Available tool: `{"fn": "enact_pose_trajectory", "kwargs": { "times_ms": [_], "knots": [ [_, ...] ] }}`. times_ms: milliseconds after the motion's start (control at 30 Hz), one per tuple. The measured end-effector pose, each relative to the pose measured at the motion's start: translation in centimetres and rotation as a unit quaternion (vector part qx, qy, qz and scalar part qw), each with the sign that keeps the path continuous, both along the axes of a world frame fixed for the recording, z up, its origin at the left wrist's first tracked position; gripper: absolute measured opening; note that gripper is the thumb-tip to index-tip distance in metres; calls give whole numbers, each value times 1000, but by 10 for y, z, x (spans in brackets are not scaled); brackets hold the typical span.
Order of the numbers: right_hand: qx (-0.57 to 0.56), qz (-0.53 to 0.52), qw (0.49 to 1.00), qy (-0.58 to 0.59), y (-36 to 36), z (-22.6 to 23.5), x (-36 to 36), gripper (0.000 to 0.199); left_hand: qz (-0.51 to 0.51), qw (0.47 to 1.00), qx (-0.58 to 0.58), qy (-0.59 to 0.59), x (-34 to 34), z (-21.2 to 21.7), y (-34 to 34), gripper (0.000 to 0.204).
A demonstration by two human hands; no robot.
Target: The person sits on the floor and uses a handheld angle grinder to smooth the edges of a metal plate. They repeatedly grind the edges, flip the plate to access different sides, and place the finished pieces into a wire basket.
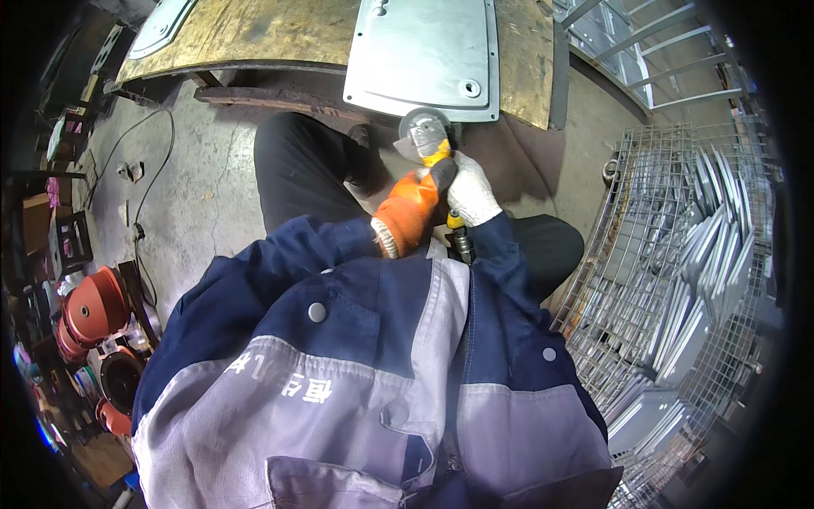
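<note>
Navy and grey jacket (365, 365) fills the foreground. Beyond it, the left hand (409, 210) in an orange glove and the right hand (471, 193) in a white glove have their fingers closed around a yellow angle grinder (431, 137), held just below a grey metal plate (424, 53) overhanging the wooden desk (254, 30).

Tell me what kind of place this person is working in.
Most likely a metal fabrication workshop. Both gloved hands, left hand and right hand, grip an angle grinder at the edge of a grey metal plate on a worn workbench, and a wire cage holds stacked metal panels.
</note>
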State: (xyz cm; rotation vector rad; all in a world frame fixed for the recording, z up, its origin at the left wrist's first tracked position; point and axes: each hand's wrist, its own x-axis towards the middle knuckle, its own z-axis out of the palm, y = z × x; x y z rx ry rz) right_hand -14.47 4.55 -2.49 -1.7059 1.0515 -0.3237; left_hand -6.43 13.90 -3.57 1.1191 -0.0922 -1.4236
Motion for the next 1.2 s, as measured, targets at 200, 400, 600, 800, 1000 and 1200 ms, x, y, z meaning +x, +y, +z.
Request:
{"fn": "enact_pose_trajectory", "kwargs": {
  "times_ms": [200, 400, 600, 800, 1000, 1200],
  "knots": [
    [104, -30, 993, -35, -27, -12, -47, 34, -95, 986, 83, -107, -27, 28, -27, 59],
    [136, -118, 978, -108, -55, -19, -80, 34, -170, 977, 24, -128, -53, -4, -74, 47],
    [178, -209, 947, -165, -63, -2, -126, 27, -62, 970, 37, 230, -21, -55, -98, 43],
    [212, -232, 923, -221, -19, 19, -150, 22, 135, 954, -159, 215, 39, -53, -112, 30],
    [221, -231, 933, -166, 10, 37, -152, 24, -11, 985, -171, 11, 84, -70, -40, 37],
    [248, -141, 947, -148, 26, 56, -145, 21, -136, 979, -109, 103, 158, -49, 24, 31]
  ]
}}
